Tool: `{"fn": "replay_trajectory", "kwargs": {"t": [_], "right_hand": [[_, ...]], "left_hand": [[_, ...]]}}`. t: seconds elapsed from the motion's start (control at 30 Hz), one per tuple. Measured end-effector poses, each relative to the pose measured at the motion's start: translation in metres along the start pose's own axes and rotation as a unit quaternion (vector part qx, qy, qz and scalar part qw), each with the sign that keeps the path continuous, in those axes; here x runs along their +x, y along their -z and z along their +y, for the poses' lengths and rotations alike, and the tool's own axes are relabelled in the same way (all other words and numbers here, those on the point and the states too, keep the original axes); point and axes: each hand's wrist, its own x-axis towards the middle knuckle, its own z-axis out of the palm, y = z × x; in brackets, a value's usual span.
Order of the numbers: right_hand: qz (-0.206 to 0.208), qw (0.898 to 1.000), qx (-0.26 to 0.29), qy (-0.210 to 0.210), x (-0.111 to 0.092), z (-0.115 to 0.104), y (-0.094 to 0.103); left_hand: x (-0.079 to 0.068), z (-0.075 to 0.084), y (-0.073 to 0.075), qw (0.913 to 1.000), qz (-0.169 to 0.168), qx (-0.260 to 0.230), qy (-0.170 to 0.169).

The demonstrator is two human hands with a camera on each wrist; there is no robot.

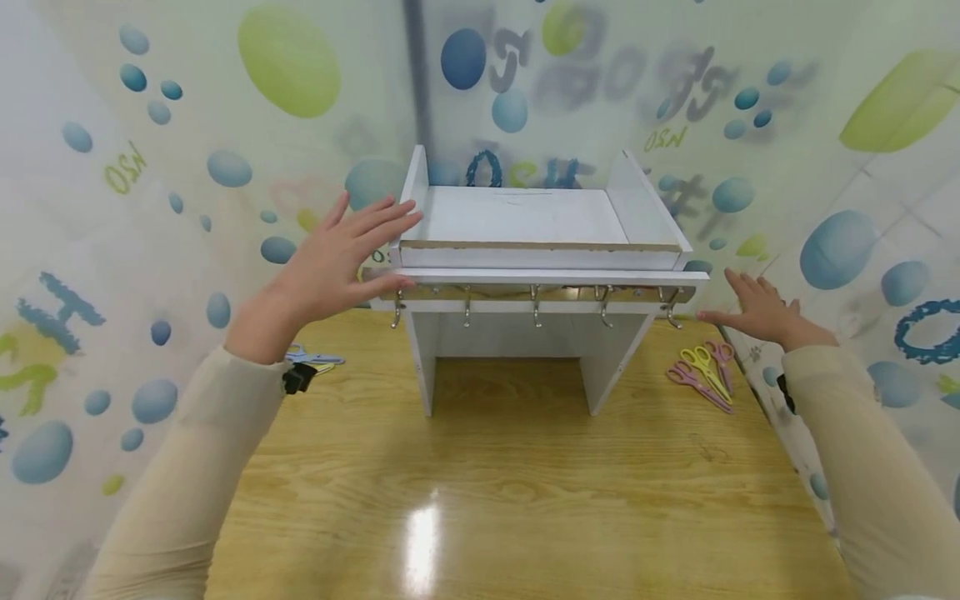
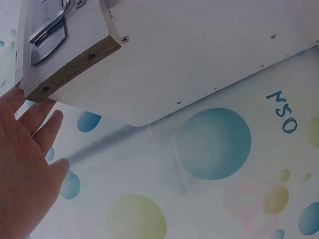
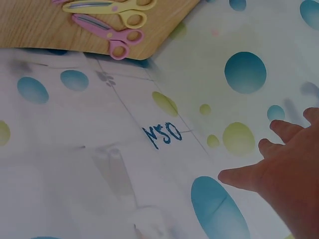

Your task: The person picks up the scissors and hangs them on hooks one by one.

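Observation:
A white wooden rack [image 1: 517,258] with a row of metal hooks [image 1: 536,308] along its front rail stands at the back of the table. My left hand [image 1: 330,262] is at the rack's left end, its fingers spread and straight. In the left wrist view, the left fingers [image 2: 47,132] lie by the rack's end edge [image 2: 75,67]; whether they press on it I cannot tell. Off the rack's right end, my right hand [image 1: 768,312] hovers apart with extended fingers and holds nothing. The right wrist view has that hand [image 3: 289,169] before the patterned wall.
Pink, yellow and purple scissors [image 1: 701,371] lie on the wooden table [image 1: 510,500], right of the rack. Blue scissors [image 1: 318,358] and something yellow lie at the left, partly behind my wrist. Patterned walls [image 1: 600,83] enclose the back and both sides.

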Motion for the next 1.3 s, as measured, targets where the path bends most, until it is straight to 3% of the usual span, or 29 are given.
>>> {"fn": "replay_trajectory", "kwargs": {"t": [0.37,0.53,0.73,0.97,1.3], "right_hand": [[0.020,0.999,0.013,0.038,0.004,0.006,-0.015],[0.037,0.997,0.022,0.063,0.003,0.008,-0.020],[0.030,0.997,0.033,0.059,0.004,0.012,-0.027],[0.021,0.998,0.036,0.053,0.003,0.018,-0.037],[0.013,0.998,0.042,0.052,0.002,0.025,-0.051]], "left_hand": [[-0.003,0.002,-0.012,0.9975,0.062,-0.015,-0.031],[-0.003,0.003,-0.018,0.9915,0.112,-0.034,-0.056],[-0.004,0.001,-0.023,0.9833,0.150,-0.073,-0.073],[-0.004,-0.001,-0.025,0.9754,0.168,-0.113,-0.086],[-0.002,-0.001,-0.024,0.9735,0.176,-0.111,-0.094]]}}
